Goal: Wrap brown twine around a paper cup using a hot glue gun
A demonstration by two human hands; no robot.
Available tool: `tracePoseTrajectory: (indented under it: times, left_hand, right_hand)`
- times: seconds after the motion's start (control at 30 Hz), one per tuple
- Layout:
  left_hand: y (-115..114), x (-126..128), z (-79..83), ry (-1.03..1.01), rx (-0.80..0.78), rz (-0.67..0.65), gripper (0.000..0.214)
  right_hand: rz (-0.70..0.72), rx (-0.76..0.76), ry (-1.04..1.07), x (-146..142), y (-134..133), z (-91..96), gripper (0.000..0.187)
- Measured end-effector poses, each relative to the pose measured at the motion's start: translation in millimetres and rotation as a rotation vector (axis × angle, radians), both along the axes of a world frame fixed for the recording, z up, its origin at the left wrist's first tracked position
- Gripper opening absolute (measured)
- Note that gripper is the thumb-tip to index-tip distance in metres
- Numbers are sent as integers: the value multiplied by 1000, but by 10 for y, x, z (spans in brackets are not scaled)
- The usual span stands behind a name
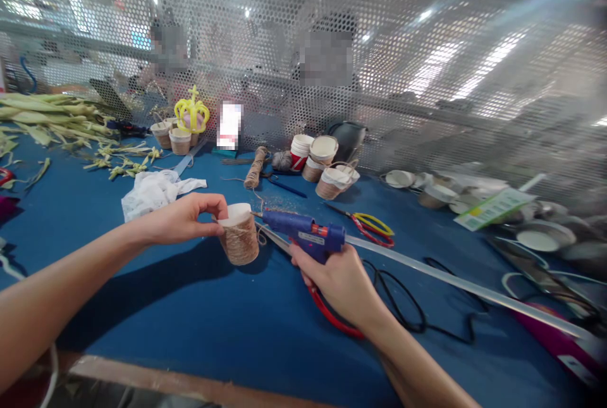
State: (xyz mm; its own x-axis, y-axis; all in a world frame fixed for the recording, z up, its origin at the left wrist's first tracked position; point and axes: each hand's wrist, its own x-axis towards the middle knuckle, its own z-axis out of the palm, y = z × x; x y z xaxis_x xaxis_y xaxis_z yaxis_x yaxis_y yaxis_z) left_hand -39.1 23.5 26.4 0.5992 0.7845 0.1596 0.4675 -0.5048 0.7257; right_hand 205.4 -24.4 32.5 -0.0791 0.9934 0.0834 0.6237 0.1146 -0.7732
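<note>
My left hand pinches the rim of a paper cup wrapped in brown twine, holding it tilted over the blue table. Its white inside shows at the top. In my right hand is a blue hot glue gun, whose nozzle points at the cup's upper right edge. A long clear glue stick sticks out of the gun's back. Under my right hand lie red-handled scissors, partly hidden. A loose twine end hangs by the cup and runs back toward a twine bundle.
Behind the cup are a white crumpled cloth, several wrapped cups and a grey yarn ball. Scissors with yellow and red handles lie right of them. A black cord loops at right; corn husks pile at left.
</note>
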Motion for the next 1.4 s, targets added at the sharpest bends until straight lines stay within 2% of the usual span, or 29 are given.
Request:
tracePoseTrajectory:
  times: [0.93,1.4]
  left_hand:
    - [2,-9,2,-25,-31,-24,8]
    - [-2,-10,6,-27,-30,-15,10]
  right_hand:
    - [17,1,14,-10,-22,16,23]
    - [27,-11,6,-8,-32,-6,27]
